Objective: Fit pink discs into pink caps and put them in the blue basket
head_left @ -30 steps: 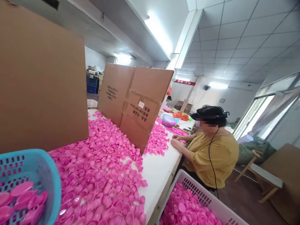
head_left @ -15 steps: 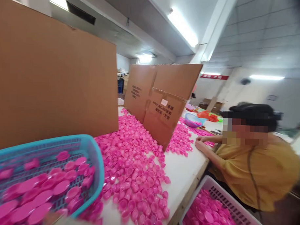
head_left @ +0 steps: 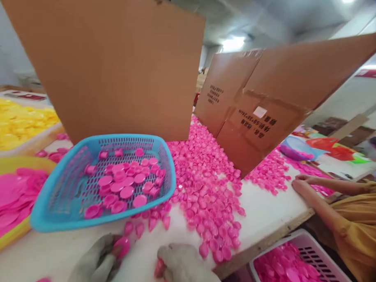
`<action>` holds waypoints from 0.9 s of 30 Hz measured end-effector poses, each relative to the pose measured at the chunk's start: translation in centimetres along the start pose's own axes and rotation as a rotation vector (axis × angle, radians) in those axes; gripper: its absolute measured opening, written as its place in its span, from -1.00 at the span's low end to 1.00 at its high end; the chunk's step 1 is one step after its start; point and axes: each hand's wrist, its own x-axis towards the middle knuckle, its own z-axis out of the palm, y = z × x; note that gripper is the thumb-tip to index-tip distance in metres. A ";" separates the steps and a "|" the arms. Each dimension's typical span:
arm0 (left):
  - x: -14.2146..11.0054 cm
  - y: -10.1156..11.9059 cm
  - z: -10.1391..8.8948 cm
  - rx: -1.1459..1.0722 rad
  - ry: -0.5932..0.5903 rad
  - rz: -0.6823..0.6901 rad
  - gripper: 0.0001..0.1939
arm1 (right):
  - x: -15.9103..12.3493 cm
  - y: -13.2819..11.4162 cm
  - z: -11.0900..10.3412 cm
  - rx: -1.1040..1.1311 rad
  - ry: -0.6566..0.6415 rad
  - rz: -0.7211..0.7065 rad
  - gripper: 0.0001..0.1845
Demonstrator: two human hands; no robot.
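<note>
Both my hands wear grey gloves and sit at the bottom edge of the head view, on the white table (head_left: pixel 265 220). My left hand (head_left: pixel 99 263) is closed around a pink cap (head_left: pixel 122 246) at its fingertips. My right hand (head_left: pixel 185 268) is curled, with a pink cap (head_left: pixel 159 267) at its left side. Just beyond them stands a blue basket (head_left: pixel 65 202) tilted toward me, holding several pink caps. To its right, a heap of pink caps (head_left: pixel 205 178) spreads across the table.
Tall cardboard sheets (head_left: pixel 117 60) stand behind the basket and at the right (head_left: pixel 269 102). A yellow tray of pink discs (head_left: pixel 7 192) and a bin of yellow parts (head_left: pixel 16 122) lie left. A white crate of pink caps (head_left: pixel 294 268) sits below the table edge. A co-worker's arm (head_left: pixel 322 195) rests at right.
The view has swung down and to the left. My gloved hands, the yellow tray and the yellow parts have come into sight, and the co-worker has slid to the right edge.
</note>
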 end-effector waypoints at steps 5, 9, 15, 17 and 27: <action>-2.0 1.4 0.0 -0.082 -0.070 0.021 -0.65 | 0.1 -0.7 -0.2 0.259 0.149 -0.280 -0.79; -3.3 1.5 0.6 0.050 -0.144 0.161 -0.73 | 0.0 0.4 0.2 0.323 0.166 -0.350 -0.71; -3.7 1.5 1.7 -0.001 -0.240 0.179 -0.74 | -0.7 1.5 1.0 0.295 0.162 -0.328 -0.69; -3.8 2.0 2.0 -0.059 -0.270 0.138 -0.75 | -0.8 1.4 0.6 0.492 0.191 -0.305 -0.71; -4.9 3.1 2.3 0.005 -0.341 0.062 -0.83 | 0.6 -0.9 -0.5 1.038 -0.172 -0.236 -0.80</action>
